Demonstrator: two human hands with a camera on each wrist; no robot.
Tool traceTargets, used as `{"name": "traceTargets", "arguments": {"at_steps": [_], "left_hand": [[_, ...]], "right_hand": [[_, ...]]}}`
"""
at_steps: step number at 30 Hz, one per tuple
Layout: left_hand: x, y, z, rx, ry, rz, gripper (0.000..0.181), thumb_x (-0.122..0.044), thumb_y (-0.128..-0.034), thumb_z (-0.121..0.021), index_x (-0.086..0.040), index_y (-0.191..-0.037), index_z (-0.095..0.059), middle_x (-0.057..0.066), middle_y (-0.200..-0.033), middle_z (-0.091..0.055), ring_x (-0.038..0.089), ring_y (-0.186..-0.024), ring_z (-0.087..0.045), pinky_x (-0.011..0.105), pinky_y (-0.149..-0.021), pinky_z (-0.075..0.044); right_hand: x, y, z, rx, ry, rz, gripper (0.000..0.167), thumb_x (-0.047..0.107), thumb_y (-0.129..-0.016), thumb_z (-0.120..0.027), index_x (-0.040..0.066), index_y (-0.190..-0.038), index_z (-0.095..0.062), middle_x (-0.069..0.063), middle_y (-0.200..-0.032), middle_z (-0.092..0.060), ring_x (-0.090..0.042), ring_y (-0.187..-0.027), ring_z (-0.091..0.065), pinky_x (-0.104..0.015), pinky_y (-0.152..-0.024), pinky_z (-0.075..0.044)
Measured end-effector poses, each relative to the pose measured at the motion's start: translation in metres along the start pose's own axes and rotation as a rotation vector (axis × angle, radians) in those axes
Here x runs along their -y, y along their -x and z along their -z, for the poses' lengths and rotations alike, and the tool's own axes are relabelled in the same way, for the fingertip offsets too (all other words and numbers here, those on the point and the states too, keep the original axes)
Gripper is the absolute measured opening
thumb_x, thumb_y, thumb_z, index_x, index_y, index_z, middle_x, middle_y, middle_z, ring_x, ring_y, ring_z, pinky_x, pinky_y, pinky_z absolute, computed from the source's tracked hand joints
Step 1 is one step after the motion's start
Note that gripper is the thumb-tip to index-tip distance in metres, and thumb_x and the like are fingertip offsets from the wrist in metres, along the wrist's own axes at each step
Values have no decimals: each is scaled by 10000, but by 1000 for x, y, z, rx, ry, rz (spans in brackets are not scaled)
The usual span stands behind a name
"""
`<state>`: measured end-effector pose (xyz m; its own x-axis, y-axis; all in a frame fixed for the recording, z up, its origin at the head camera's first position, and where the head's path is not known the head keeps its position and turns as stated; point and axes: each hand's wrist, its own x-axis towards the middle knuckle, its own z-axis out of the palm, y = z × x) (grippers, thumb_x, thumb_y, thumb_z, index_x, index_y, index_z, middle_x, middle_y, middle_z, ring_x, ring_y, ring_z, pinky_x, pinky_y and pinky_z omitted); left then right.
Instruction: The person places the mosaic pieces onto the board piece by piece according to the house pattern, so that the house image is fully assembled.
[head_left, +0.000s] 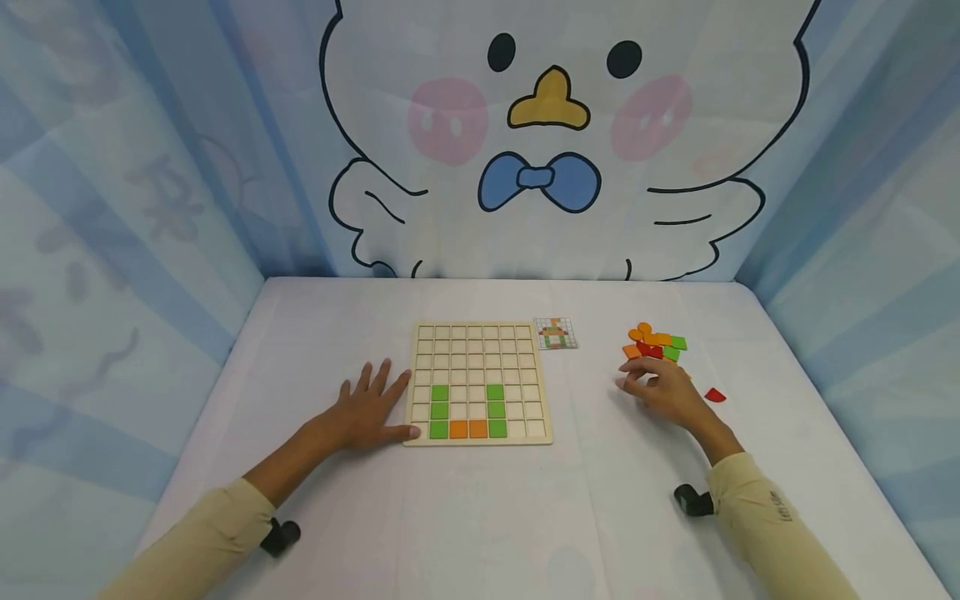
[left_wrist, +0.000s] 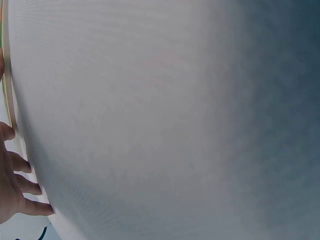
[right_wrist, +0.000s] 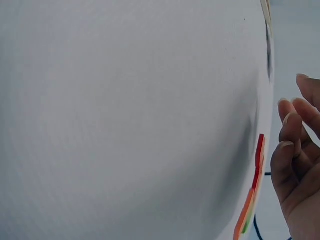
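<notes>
A wooden grid board point(head_left: 478, 350) lies on the table, with green square tiles point(head_left: 439, 410) in two columns and orange square tiles point(head_left: 468, 429) between them at the bottom. My left hand point(head_left: 367, 415) is spread at the board's left side, thumb on its lower left corner and a fingertip at its edge. In the left wrist view, the left fingers point(left_wrist: 31, 207) stretch along that edge. My right hand point(head_left: 660, 390) is just below a pile of orange, red and green pieces point(head_left: 651, 352), fingers loosely bent. In the right wrist view, no piece shows between its fingertips.
A small pattern card point(head_left: 556, 333) lies beside the board's upper right corner. One red piece point(head_left: 716, 395) sits apart, right of the right hand. Dark wrist devices show below both forearms. A patterned curtain point(head_left: 540, 242) stands behind the table.
</notes>
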<state>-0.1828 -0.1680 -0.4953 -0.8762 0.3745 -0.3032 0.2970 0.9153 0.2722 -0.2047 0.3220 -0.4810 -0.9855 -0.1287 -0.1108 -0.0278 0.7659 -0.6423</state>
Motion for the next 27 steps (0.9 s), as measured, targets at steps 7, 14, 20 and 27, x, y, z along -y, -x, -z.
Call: {"name": "traceTargets", "arguments": {"at_steps": [7, 14, 20, 27], "left_hand": [[-1, 1, 1, -2, 4, 1, 1037, -753, -860, -561, -133, -1613, -209, 274, -1660, -69, 557, -1502, -38, 780, -1103, -153], [1, 0, -1, 2, 5, 0, 1043, -766, -858, -549, -143, -1617, -196, 267, -1664, -61, 549, -1507, -27, 775, -1111, -141], [1, -1, -2, 1, 6, 2, 1048, -773, -853, -546, -140, -1615, -202, 272, -1661, -66, 554, -1504, -34, 781, -1104, -146], [0, 0, 0, 13, 7, 6, 1039, -756, -859, -558, -143, -1617, -198, 268, -1663, -55, 548, -1507, -24, 772, -1116, -137]], "right_hand": [[-11, 2, 11, -4, 13, -44, 391, 325, -946, -711, 71, -1240, -665, -121, -1037, -658, -207, -695, -582, -244, -610, -527], [-20, 5, 20, -20, 19, -93, 460, 377, -937, -716, 56, -1260, -656, -125, -1032, -651, -220, -718, -580, -244, -604, -512], [-28, 8, 27, -38, 23, -104, 505, 400, -931, -718, 46, -1284, -642, -149, -1064, -646, -228, -780, -622, -219, -668, -548], [-34, 10, 36, -34, 9, -136, 560, 429, -923, -719, 44, -1316, -618, -146, -1054, -633, -240, -802, -602, -233, -651, -552]]}}
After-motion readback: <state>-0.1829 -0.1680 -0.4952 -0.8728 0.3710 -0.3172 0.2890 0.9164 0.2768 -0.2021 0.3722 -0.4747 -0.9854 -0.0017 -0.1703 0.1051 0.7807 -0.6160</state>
